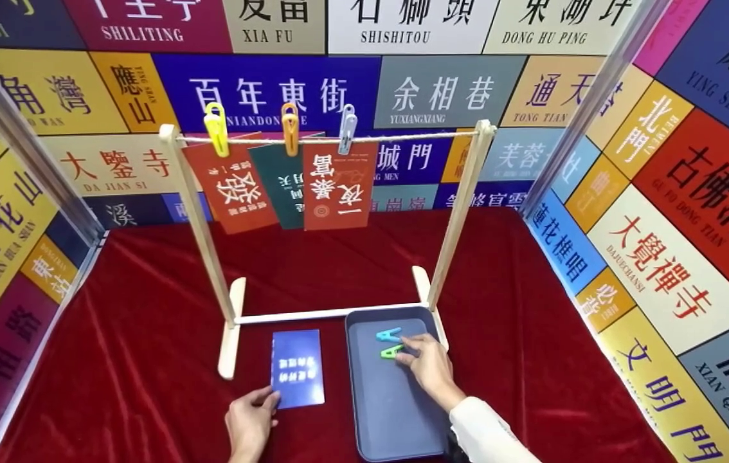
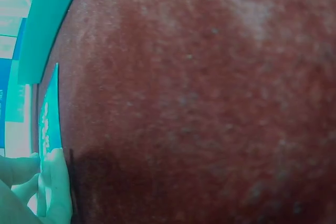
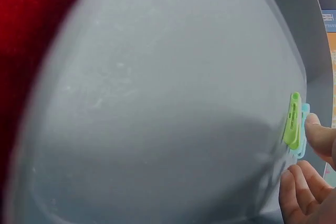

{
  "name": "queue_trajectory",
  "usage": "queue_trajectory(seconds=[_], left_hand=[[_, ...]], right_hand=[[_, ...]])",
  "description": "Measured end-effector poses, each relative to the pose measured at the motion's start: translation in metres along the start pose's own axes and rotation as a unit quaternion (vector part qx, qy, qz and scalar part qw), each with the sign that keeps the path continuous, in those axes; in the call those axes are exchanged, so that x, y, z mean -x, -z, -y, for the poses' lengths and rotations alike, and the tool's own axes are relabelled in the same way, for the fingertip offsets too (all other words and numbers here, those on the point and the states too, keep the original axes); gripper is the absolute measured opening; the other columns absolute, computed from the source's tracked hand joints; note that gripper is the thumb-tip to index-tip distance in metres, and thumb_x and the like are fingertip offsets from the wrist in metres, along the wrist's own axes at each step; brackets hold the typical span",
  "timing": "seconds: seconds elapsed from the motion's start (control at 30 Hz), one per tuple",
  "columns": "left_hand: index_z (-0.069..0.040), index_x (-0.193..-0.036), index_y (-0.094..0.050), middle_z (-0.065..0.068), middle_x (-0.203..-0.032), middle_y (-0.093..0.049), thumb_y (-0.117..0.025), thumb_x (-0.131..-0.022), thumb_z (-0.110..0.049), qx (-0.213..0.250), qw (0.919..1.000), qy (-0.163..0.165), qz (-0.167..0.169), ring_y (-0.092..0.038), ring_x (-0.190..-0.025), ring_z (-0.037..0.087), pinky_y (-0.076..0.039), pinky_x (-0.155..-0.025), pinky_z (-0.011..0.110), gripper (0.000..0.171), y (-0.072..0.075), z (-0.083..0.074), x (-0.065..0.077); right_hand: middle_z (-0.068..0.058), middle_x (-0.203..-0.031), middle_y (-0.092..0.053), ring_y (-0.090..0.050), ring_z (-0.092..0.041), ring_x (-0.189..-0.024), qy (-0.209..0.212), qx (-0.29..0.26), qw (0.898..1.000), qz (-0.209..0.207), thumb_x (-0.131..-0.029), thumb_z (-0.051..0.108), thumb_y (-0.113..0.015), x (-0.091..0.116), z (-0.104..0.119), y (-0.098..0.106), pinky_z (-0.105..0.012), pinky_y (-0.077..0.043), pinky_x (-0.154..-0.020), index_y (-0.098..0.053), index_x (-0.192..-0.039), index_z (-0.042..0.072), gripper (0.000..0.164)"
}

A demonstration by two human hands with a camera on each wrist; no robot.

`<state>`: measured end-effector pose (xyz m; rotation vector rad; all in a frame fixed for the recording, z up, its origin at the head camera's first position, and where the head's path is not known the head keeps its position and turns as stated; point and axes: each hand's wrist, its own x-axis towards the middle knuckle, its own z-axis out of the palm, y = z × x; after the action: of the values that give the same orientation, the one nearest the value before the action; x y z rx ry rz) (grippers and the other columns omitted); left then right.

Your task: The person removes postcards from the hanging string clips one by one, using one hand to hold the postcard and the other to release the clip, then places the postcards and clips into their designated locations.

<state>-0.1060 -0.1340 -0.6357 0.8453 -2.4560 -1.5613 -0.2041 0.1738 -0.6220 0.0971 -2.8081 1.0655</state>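
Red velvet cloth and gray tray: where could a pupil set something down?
Bare velvet lies left of the left rack foot and right of the white sleeve. The tray is mostly bare at its near end; its far end is crowded with the right grip, blue clothespin and green clothespin.

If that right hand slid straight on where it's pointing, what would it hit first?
Probably the green clip or the blue clip in the tray, just ahead of the right hand; depth leaves which comes first unclear.

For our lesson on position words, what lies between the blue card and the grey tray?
The head view shows just a bare strip of red cloth between the blue card and the grey tray.
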Motion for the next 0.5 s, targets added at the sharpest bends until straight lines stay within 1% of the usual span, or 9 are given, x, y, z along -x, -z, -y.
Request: queue_trajectory(seconds=[0.07, 0.13, 0.2, 0.27, 0.33, 0.37, 0.43, 0.5], left_hand=[[-0.003, -0.108, -0.077, 0.015, -0.084, -0.077, -0.078, -0.087, -0.016, -0.002, 1.0, -0.006, -0.006, -0.067, -0.052, 0.013, -0.056, -0.048, 0.02, 0.025, 0.001, -0.002, 0.0], [-0.004, -0.107, -0.078, 0.015, -0.087, -0.078, -0.08, -0.085, -0.016, -0.007, 0.9998, -0.016, -0.013, -0.069, -0.056, 0.012, -0.057, -0.051, 0.02, 0.025, 0.002, -0.004, -0.001], [-0.005, -0.106, -0.078, 0.013, -0.088, -0.078, -0.081, -0.084, -0.018, -0.017, 0.9993, -0.027, -0.021, -0.071, -0.062, 0.011, -0.058, -0.058, 0.022, 0.025, 0.002, -0.006, -0.001], [-0.006, -0.106, -0.078, 0.012, -0.09, -0.079, -0.083, -0.083, -0.019, -0.023, 0.9988, -0.036, -0.025, -0.073, -0.069, 0.012, -0.06, -0.066, 0.026, 0.027, 0.003, -0.008, -0.001], [-0.006, -0.107, -0.078, 0.011, -0.092, -0.079, -0.083, -0.082, -0.02, -0.025, 0.9985, -0.042, -0.026, -0.075, -0.074, 0.014, -0.06, -0.074, 0.03, 0.029, 0.003, -0.011, 0.0], [-0.006, -0.108, -0.078, 0.011, -0.093, -0.079, -0.084, -0.082, -0.02, -0.022, 0.9985, -0.043, -0.024, -0.075, -0.076, 0.015, -0.06, -0.077, 0.032, 0.03, 0.003, -0.012, 0.0], [-0.005, -0.11, -0.077, 0.013, -0.096, -0.078, -0.083, -0.082, -0.019, -0.015, 0.9987, -0.046, -0.018, -0.076, -0.079, 0.017, -0.061, -0.079, 0.033, 0.031, 0.004, -0.015, 0.001], [-0.004, -0.112, -0.076, 0.015, -0.099, -0.078, -0.083, -0.083, -0.018, -0.01, 0.9986, -0.051, -0.011, -0.077, -0.082, 0.019, -0.062, -0.078, 0.031, 0.033, 0.004, -0.018, 0.001]], right_hand=[[-0.009, -0.111, -0.074, -0.071, -0.024, -0.091, 0.002, -0.005, 1.0, -0.001, -0.077, 0.015, -0.086, -0.001, 0.002, 0.002, -0.039, -0.06, -0.074, -0.077, -0.112, 0.01, 0.036], [-0.01, -0.109, -0.075, -0.07, -0.02, -0.083, 0.006, -0.014, 1.0, -0.003, -0.077, 0.014, -0.085, -0.001, 0.004, 0.003, -0.033, -0.059, -0.069, -0.077, -0.112, 0.009, 0.036], [-0.011, -0.109, -0.075, -0.068, -0.017, -0.079, 0.004, -0.028, 1.0, -0.004, -0.078, 0.012, -0.085, -0.001, 0.007, 0.005, -0.026, -0.056, -0.066, -0.077, -0.112, 0.008, 0.035], [-0.012, -0.109, -0.074, -0.068, -0.017, -0.078, 0.004, -0.04, 0.999, -0.005, -0.079, 0.011, -0.084, 0.0, 0.009, 0.006, -0.024, -0.056, -0.065, -0.077, -0.112, 0.006, 0.034], [-0.011, -0.111, -0.074, -0.07, -0.02, -0.082, -0.001, -0.047, 0.999, -0.006, -0.08, 0.011, -0.083, 0.001, 0.011, 0.007, -0.026, -0.057, -0.068, -0.077, -0.112, 0.007, 0.033], [-0.011, -0.111, -0.074, -0.071, -0.023, -0.086, 0.001, -0.047, 0.999, -0.008, -0.08, 0.011, -0.083, 0.001, 0.012, 0.007, -0.029, -0.059, -0.073, -0.077, -0.113, 0.008, 0.033], [-0.011, -0.112, -0.075, -0.072, -0.028, -0.095, 0.009, -0.042, 0.999, -0.014, -0.081, 0.012, -0.083, 0.003, 0.014, 0.009, -0.038, -0.061, -0.082, -0.077, -0.113, 0.008, 0.033], [-0.01, -0.112, -0.075, -0.071, -0.031, -0.104, 0.014, -0.039, 0.999, -0.022, -0.081, 0.012, -0.083, 0.004, 0.014, 0.01, -0.045, -0.059, -0.091, -0.077, -0.113, 0.008, 0.033]])
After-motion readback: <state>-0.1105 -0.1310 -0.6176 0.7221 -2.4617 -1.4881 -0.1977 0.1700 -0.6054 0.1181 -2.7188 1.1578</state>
